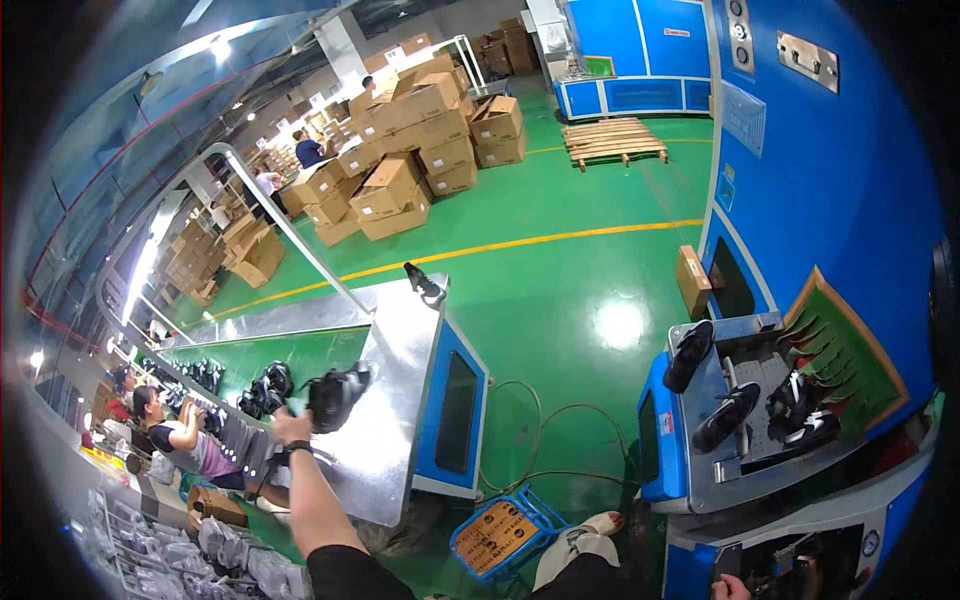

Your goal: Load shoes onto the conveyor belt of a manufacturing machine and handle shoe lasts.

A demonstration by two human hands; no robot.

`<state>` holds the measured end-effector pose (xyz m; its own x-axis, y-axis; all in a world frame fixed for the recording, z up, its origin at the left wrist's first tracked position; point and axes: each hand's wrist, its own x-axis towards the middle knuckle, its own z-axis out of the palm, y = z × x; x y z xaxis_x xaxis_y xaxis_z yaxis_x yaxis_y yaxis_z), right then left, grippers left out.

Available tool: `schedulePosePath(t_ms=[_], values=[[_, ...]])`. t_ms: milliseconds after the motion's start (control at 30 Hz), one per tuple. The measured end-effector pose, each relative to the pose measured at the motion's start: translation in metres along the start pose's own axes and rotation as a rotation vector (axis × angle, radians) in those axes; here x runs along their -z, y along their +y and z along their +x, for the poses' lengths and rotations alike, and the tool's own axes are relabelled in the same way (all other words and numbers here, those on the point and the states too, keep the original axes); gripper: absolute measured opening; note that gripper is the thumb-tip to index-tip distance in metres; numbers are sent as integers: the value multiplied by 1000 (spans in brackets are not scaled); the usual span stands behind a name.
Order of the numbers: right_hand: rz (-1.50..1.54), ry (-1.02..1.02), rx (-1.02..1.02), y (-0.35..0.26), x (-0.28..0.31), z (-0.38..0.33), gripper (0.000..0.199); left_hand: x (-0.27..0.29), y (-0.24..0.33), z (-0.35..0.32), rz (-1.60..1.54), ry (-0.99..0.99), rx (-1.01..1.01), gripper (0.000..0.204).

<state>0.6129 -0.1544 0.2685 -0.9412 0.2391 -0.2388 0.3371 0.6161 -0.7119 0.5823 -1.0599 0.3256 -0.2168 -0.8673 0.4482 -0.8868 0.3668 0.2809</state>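
A black shoe (pixel 337 400) shows over the metal table (pixel 395 440), just right of the fingers of the left hand (pixel 292 427); whether they grip it I cannot tell. It looks dark and bulky (blur smears its outline). More black shoes (pixel 274 382) lie beyond. The right hand (pixel 731 588), cut by the lower edge, hides its finger state.

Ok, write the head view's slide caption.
Left hand at blurred black shoe by metal table; right hand near blue machine.

R grip (pixel 733 588) partly off btm edge
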Motion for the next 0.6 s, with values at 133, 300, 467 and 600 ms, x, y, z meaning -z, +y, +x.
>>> schedulePosePath(t_ms=[133, 300, 467, 600], values=[[29, -23, 30, -22, 7, -3, 29, -36, 9, 6, -342, 13, 144, 33], [47, -53, 54, -12, 2, -22, 31, -91, 44, -172, -958, -565, -98, 27], [90, 300, 16, 74, 19, -31, 18, -31, 220, -409, -927, -1420, -10, 25], [164, 456, 43, 8, 56, -15, 19, -1, 277, -484, -766, -1599, -489, 27]])
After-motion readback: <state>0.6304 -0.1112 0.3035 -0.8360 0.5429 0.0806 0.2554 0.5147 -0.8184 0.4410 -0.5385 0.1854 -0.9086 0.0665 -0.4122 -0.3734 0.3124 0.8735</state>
